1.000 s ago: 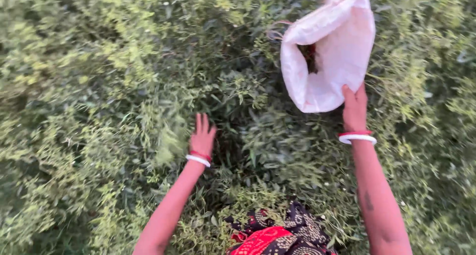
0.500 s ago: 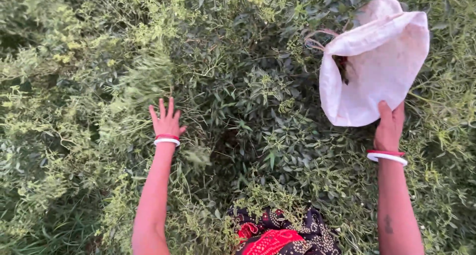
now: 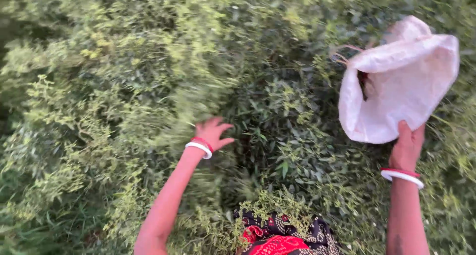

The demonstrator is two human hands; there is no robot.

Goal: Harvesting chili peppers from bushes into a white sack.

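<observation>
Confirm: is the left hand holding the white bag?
No, the right hand grips the white bag; the left hand is open among the green leaves.

One white sack [image 3: 396, 94], open at the mouth. Two hands, mine: left hand [image 3: 213, 132], right hand [image 3: 407, 147]. Bangles: two on my left wrist [image 3: 200, 146], one red and one white; two on my right wrist [image 3: 402, 175], same colours. One patterned red-and-black cloth [image 3: 282, 237]. Bushes [image 3: 124, 86]: too dense to count.

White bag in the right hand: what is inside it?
The white bag gapes open, right hand gripping its lower edge. Only a dark patch shows inside; the contents are otherwise hidden by the fabric.
</observation>
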